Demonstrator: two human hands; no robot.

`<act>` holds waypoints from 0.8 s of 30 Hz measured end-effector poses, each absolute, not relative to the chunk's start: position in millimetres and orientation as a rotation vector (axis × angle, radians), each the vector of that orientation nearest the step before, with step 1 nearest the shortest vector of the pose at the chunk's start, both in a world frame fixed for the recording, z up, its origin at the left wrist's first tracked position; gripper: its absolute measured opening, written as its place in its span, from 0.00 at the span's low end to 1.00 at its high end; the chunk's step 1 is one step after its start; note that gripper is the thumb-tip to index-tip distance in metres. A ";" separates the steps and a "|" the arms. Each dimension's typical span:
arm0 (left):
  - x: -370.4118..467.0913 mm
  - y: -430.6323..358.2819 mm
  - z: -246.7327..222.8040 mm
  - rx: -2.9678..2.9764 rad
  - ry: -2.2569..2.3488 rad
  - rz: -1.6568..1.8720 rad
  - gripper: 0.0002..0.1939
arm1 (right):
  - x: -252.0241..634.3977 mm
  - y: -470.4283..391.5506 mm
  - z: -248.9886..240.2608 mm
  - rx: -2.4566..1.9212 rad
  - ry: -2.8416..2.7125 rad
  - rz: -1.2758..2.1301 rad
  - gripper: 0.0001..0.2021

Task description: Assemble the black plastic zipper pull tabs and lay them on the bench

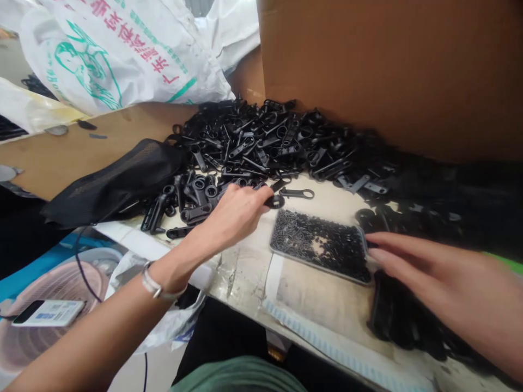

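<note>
My left hand (241, 209) is closed in a pinch on a black plastic part with a ring end (277, 202), just above the table. Close by lies a flat black ring-ended lever (297, 193). A shallow clear tray (318, 264) full of tiny black pieces sits between my hands, with a bare patch in its middle. At the tray's right edge my right hand (441, 277) has thumb and fingers pressed together around something small and dark, too blurred to name.
A large heap of black plastic parts (261, 141) covers the back of the table, against a cardboard wall (388, 71). More black parts (404, 316) lie at right. A black mesh bag (122, 177) and a white printed sack (122, 54) stand left, above a pink basket (77, 277).
</note>
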State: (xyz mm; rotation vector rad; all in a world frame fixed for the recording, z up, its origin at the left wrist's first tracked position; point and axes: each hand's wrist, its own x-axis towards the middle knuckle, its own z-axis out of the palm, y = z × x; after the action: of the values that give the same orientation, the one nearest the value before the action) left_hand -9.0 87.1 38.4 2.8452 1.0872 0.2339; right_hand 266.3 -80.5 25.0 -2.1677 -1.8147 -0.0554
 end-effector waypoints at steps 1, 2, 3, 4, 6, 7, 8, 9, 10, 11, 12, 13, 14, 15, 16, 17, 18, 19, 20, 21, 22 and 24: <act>-14.4 75.1 36.6 2.775 1.006 0.234 0.11 | 258.3 -73.0 24.1 -2.163 -1.883 0.004 0.13; -19.7 63.3 33.1 2.690 0.923 0.195 0.12 | 250.9 -65.3 22.4 -2.158 -1.963 0.051 0.13; -24.3 52.3 28.2 2.616 0.832 0.146 0.12 | 244.4 -57.5 20.2 -2.148 -2.047 0.098 0.14; -28.2 42.3 22.1 2.559 0.753 0.099 0.12 | 238.7 -49.9 17.7 -2.149 -2.117 0.123 0.14; -33.5 26.3 8.5 2.547 0.698 0.075 0.13 | 229.6 -36.0 12.6 -2.151 -2.222 0.176 0.14; -35.0 20.0 2.0 2.585 0.717 0.091 0.15 | 226.2 -30.1 10.3 -2.154 -2.254 0.197 0.14; -36.3 14.8 -3.9 2.636 0.749 0.125 0.16 | 223.4 -25.2 8.4 -2.163 -2.278 0.211 0.14; -37.5 10.2 -8.8 2.688 0.776 0.167 0.16 | 221.4 -21.5 6.9 -2.177 -2.300 0.217 0.13; -39.0 6.1 -12.6 2.730 0.788 0.211 0.17 | 220.3 -18.9 5.8 -2.201 -2.316 0.214 0.13; -41.0 2.4 -15.5 2.757 0.784 0.256 0.17 | 219.9 -17.7 4.9 -2.233 -2.325 0.202 0.13; -43.5 -0.9 -17.5 2.768 0.772 0.304 0.17 | 220.5 -17.6 4.1 -2.283 -2.317 0.166 0.12; -46.4 -4.0 -18.9 2.764 0.759 0.350 0.18 | 221.8 -18.7 3.2 -2.336 -2.300 0.119 0.12; -49.6 -6.7 -20.1 2.745 0.755 0.388 0.19 | 223.8 -20.5 2.2 -2.385 -2.277 0.068 0.12; -52.8 -9.1 -21.1 2.707 0.755 0.419 0.20 | 226.2 -22.8 1.0 -2.425 -2.250 0.011 0.12; -55.7 -11.1 -22.2 2.651 0.759 0.448 0.21 | 228.9 -25.4 -0.4 -2.447 -2.230 -0.042 0.13; -58.0 -12.7 -23.4 2.585 0.765 0.476 0.22 | 231.5 -27.8 -1.9 -2.454 -2.216 -0.088 0.13; -59.5 -14.1 -24.5 2.519 0.773 0.500 0.23 | 233.7 -29.9 -3.4 -2.453 -2.211 -0.113 0.14; -60.2 -15.1 -25.6 2.460 0.781 0.521 0.22 | 235.5 -31.3 -4.6 -2.443 -2.216 -0.123 0.15; -60.1 -16.1 -26.5 2.413 0.787 0.541 0.21 | 236.7 -32.1 -5.4 -2.427 -2.227 -0.133 0.15; -59.4 -16.9 -27.1 2.375 0.792 0.556 0.20 | 237.4 -32.2 -5.7 -2.417 -2.242 -0.130 0.15; -58.3 -17.7 -27.3 2.345 0.796 0.568 0.20 | 237.6 -31.7 -5.6 -2.423 -2.253 -0.118 0.15; -55.9 -19.3 -27.3 2.295 0.796 0.597 0.20 | 237.7 -29.6 -4.4 -2.456 -2.249 -0.093 0.15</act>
State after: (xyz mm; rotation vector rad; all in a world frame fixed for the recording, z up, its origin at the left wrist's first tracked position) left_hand -55.9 -19.3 -27.3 2.2952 0.7963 0.5969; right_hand 237.7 -29.6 -4.4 -2.4562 -2.2494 -0.0926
